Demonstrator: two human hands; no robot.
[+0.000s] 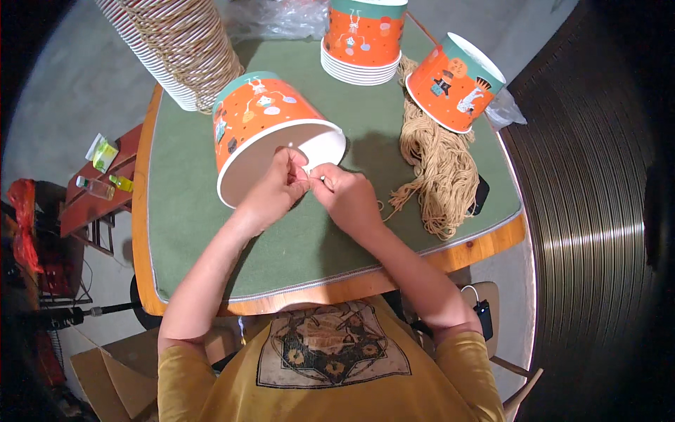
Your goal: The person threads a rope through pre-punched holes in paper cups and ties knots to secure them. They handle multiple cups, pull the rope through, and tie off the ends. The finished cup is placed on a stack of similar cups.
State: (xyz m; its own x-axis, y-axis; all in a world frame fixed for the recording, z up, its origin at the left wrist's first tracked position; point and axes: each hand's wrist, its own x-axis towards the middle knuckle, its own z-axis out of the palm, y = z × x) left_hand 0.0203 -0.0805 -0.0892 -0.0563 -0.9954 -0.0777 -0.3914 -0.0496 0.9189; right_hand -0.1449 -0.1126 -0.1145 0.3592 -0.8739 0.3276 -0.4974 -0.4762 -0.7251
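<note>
An orange and green paper bucket point(260, 105) lies tilted on the table, its white-rimmed open mouth facing me. My left hand point(281, 184) is closed in a pinch at the mouth, fingertips partly inside the rim. Against it, my right hand point(346, 197) pinches too, and the fingertips of both meet on a thin pale cord, mostly hidden by the fingers. A loose bit of tan cord shows just beside my right hand. Farther right lies a thick bundle of tan cord point(439, 176), with another orange bucket point(453, 84) tipped against its far end.
A tall leaning stack of buckets with cord handles point(184, 42) stands at the far left. Nested buckets point(362, 46) stand at the back, near clear plastic wrap point(285, 17). A dark flat object point(481, 195) sits beside the cord bundle. Left of the table, a red bench point(105, 193) holds bottles.
</note>
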